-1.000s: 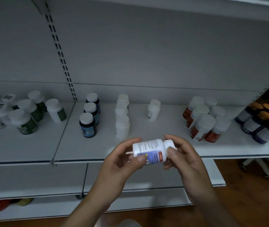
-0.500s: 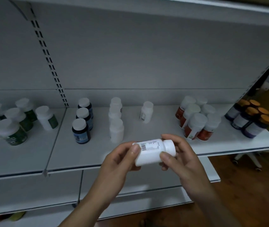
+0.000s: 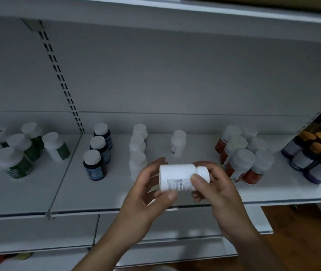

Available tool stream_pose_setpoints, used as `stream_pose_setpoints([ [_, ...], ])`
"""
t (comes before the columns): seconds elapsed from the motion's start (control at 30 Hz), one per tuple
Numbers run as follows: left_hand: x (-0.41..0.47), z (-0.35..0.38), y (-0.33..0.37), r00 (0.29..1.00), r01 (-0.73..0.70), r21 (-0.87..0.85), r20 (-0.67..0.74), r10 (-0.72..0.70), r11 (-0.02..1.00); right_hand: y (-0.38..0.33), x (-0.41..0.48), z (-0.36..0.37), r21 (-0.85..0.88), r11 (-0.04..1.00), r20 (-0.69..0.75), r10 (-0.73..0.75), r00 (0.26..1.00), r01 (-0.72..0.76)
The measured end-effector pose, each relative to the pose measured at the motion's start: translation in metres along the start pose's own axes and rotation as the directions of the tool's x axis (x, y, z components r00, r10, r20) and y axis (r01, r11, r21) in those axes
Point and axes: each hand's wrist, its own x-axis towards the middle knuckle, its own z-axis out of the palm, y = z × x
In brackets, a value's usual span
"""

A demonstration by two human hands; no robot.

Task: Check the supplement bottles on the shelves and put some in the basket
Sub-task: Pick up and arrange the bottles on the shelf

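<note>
White bottle [image 3: 177, 178]: I've got it lying on its side in front of the shelf edge, cap pointing to my right, a block of small print facing up at me.
Left hand [image 3: 146, 194]: cupped around the bottle's base end, fingers [image 3: 155, 163] curled behind it and the thumb pressing in from below at the front.
Right hand [image 3: 220, 192]: gripping the cap end, thumb laid across the shoulder of the bottle, fingers wrapped behind the cap [image 3: 202, 173].
Shelf [image 3: 116, 196]: white, running the full width right behind my hands, its front lip just under the bottle.
Dark blue bottles [image 3: 95, 165]: three in a line front to back, white caps, left of my hands.
Plain white bottles [image 3: 137, 151]: a row of three going back, just behind my left fingers, and one more white bottle [image 3: 177, 143] standing alone to their right.
Red-labelled bottles [image 3: 241, 153]: a tight cluster with white caps, close beside my right hand.
Orange-capped bottles [image 3: 316, 153]: dark bodies, bunched at the far right end of the shelf.
Green-labelled bottles [image 3: 16, 161]: grouped on the neighbouring shelf section at far left.
Upright [image 3: 61, 79]: slotted strip running up the back panel between the two sections.
Basket: can't see it from here.
</note>
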Motion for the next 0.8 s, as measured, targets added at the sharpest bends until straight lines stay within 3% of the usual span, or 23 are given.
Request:
stream_pose_setpoints([
  [0.2,0.015,0.004,-0.003,0.997,-0.016,-0.027,-0.082,0.013,1.0,0.005,0.009,-0.006,0.037,0.998,0.08,-0.047,0.996,0.044],
  [0.3,0.018,0.005,-0.007,0.995,0.035,0.021,-0.098,-0.033,0.999,0.005,0.016,-0.005,0.035,0.998,0.037,-0.044,0.998,0.043],
  [0.5,0.024,0.007,-0.01,0.995,-0.029,0.066,-0.093,0.035,0.997,0.007,0.023,-0.005,0.007,0.999,0.038,-0.042,0.998,0.041],
  [0.63,0.026,0.015,-0.008,0.991,0.049,-0.013,-0.12,-0.05,0.999,0.011,0.024,-0.006,0.036,0.998,0.056,-0.048,0.997,0.046],
  [0.8,0.026,0.017,-0.012,0.992,0.11,0.088,-0.072,-0.103,0.99,0.017,0.028,-0.01,0.037,0.999,0.028,-0.03,0.999,0.029],
])
